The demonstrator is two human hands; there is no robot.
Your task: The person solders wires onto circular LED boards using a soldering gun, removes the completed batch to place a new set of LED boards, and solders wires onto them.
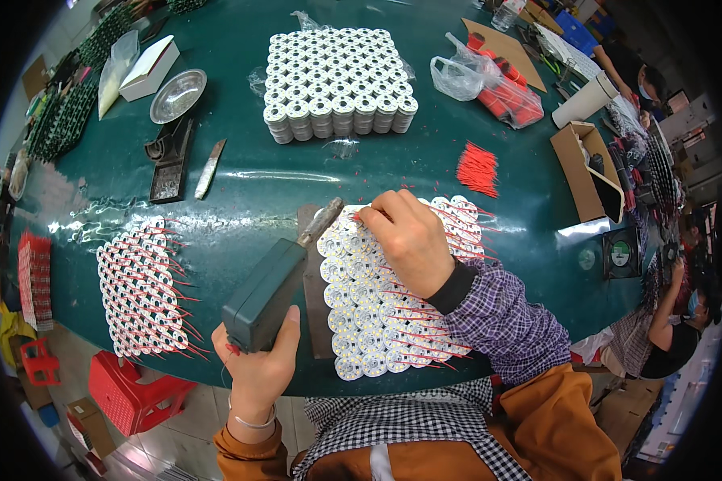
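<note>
My left hand (261, 370) is closed round the grip of a dark green soldering gun (263, 290). Its metal tip slants up to the far left corner of a panel of round white LED boards (359, 314). Over that corner, my right hand (415, 244) pinches a short red wire, of which only a bit shows at the fingertips. Red wires stick out from many boards on the panel's right side, and my right wrist covers some of them. Beneath the panel's left edge lies a brown plate (318, 317).
A second wired panel (140, 293) lies left. Behind stand stacked white round parts (337, 76). Cut red wires (477, 168), a knife (210, 169), a metal bowl (178, 96), a black tray (171, 164) and a cardboard box (573, 172) surround the work. People sit at right.
</note>
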